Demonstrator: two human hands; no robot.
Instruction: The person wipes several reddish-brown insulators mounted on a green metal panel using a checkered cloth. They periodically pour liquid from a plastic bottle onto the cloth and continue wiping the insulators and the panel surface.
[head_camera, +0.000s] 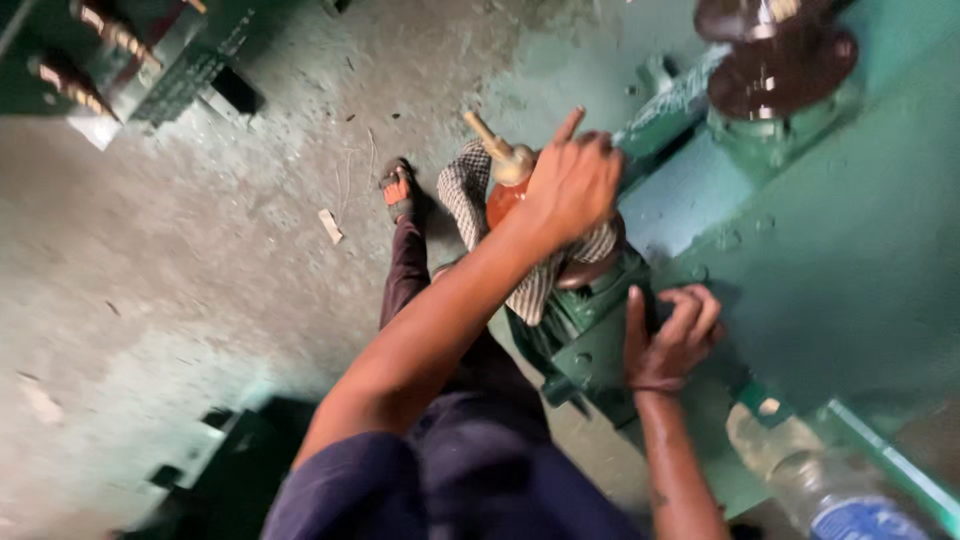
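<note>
My left hand (572, 185) reaches forward and closes over a checked cloth (462, 190) draped around a brown ceramic insulator (505, 200), with my index finger sticking up. A brass stud (490, 135) pokes out of the insulator's top. My right hand (672, 335) rests on the green flange (590, 355) at the insulator's base, thumb out and fingers bent, holding nothing. Both sit on a large green metal tank (850, 260).
A second brown insulator (780, 50) stands on the tank at the top right. A clear plastic bottle (830, 490) lies at the lower right. My leg and sandalled foot (400, 190) stand on the grey concrete floor (180, 260). Green equipment with brass terminals (110, 60) is at the top left.
</note>
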